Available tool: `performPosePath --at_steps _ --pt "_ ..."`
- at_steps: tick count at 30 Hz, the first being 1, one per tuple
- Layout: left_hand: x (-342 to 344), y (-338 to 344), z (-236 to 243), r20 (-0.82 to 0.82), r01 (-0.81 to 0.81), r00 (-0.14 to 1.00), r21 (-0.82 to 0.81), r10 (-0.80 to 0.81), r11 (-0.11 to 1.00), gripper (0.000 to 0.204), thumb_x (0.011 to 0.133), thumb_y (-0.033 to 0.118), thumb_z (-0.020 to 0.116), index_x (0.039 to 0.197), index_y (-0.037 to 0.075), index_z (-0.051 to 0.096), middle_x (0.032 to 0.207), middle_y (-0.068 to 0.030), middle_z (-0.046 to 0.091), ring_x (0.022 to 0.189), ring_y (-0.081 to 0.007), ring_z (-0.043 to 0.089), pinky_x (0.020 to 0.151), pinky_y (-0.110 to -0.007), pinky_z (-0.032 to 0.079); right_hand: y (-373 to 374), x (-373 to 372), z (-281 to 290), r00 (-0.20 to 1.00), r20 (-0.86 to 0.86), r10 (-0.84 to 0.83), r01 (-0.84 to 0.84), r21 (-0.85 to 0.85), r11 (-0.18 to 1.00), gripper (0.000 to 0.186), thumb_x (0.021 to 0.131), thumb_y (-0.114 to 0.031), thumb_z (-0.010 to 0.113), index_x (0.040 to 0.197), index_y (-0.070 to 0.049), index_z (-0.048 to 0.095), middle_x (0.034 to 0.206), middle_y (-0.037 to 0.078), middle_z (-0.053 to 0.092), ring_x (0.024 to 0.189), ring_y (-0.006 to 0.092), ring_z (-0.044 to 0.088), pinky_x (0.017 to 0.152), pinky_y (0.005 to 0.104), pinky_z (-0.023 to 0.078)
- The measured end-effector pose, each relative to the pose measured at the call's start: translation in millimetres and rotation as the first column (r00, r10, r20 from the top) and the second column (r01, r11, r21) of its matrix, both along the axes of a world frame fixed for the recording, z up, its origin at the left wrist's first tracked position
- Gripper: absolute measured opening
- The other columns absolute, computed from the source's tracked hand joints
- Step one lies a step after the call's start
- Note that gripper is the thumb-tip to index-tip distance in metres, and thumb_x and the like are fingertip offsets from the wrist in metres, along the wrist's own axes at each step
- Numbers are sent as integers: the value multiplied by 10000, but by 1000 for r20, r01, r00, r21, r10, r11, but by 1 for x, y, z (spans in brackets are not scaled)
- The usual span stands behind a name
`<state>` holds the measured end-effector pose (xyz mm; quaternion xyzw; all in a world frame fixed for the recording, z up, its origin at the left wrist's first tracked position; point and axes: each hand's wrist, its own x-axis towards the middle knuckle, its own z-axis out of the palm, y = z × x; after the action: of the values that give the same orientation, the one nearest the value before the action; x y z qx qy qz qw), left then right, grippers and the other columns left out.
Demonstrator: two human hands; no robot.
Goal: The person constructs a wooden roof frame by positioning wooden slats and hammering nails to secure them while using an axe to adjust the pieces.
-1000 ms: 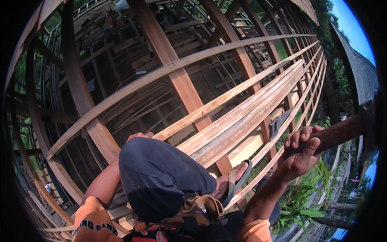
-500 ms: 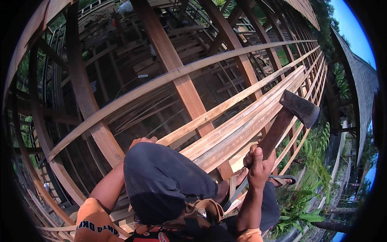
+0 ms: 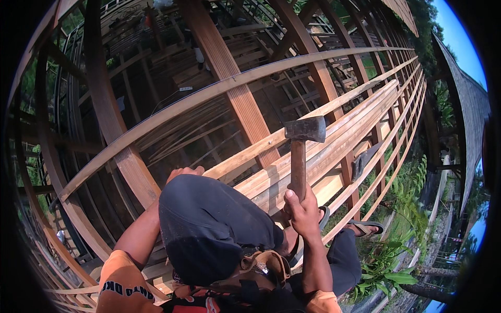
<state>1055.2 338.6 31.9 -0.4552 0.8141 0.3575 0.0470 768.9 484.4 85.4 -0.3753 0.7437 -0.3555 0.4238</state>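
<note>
My right hand (image 3: 302, 208) is closed round the wooden handle (image 3: 298, 167) of a hatchet, held upright with its dark steel head (image 3: 305, 129) above the stacked strips of pale timber (image 3: 344, 130). My left hand (image 3: 183, 172) shows only bent fingers behind my raised knee (image 3: 203, 219), beside the end of a pale batten (image 3: 227, 166); what they grip is hidden. A leather tool belt (image 3: 263, 266) is at my waist. A handsaw (image 3: 360, 163) lies among the battens to the right.
I am high on an open timber frame of reddish rafters (image 3: 219, 47) crossed by battens (image 3: 177, 108), with gaps showing ground and lumber far below. My sandalled foot (image 3: 365, 228) is near the outer battens. Plants (image 3: 389, 276) are below right; another roof (image 3: 459, 104) stands beyond.
The hatchet has swung from the right edge inward over the stacked strips, its head now higher and further left, uncovering the handsaw. My left hand has barely moved.
</note>
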Motion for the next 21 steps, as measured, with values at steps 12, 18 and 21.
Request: performPosePath --at_steps 12,18,21 --pt "2 1 -3 7 -4 1000 -11 4 1000 336 841 319 668 927 1 602 784 -246 687 801 -404 702 739 -458 552 3 11 -21 991 46 -124 132 -429 894 371 955 -265 639 1203 -9 535 990 148 596 900 247 561 845 323 450" --pt "5 1 0 8 4 1000 -33 -4 999 328 840 314 667 937 8 599 786 -243 688 803 -409 702 745 -463 550 -3 -4 29 996 14 -91 92 -146 985 315 961 -258 674 1073 16 567 757 40 586 640 131 541 581 294 451" --pt "12 1 -16 33 -35 999 -24 36 999 334 839 320 671 934 8 598 779 -237 689 792 -405 702 739 -463 549 -22 -20 117 973 164 -164 225 -836 500 491 972 -315 671 1240 1 407 807 42 472 588 72 427 469 238 368"
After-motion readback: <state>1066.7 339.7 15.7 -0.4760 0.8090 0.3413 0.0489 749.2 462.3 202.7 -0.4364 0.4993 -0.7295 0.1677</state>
